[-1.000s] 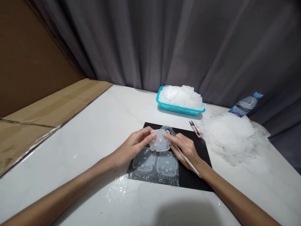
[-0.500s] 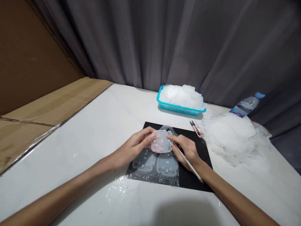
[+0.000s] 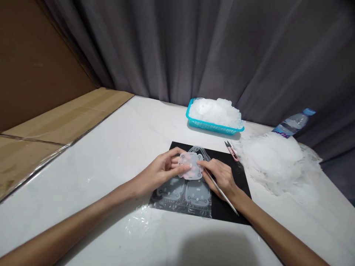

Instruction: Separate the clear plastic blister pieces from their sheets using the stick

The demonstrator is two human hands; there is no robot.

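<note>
My left hand (image 3: 166,168) is closed on a translucent, rounded-square plastic piece (image 3: 195,169), its thumb pressed on the front face. The piece has small holes and slots and is held up over the black mat (image 3: 231,199). My right hand (image 3: 220,175) grips a thin white stick-like tool (image 3: 223,194) that slants down toward the wrist. Its index finger touches the piece's right side. Below both hands, a clear plastic sheet (image 3: 183,208) with similar rounded shapes lies on the mat.
A turquoise basket (image 3: 213,127) heaped with white translucent pieces stands at the back. Pink thread snips (image 3: 231,151) lie at the mat's upper right corner. To the right is a pile of clear plastic scraps (image 3: 277,159), with a water bottle (image 3: 294,123) behind it. Cardboard (image 3: 69,122) borders the left.
My left thumb has slid from the piece's upper left corner down toward its middle. The piece's left edge now shows notches. My right hand has hardly moved.
</note>
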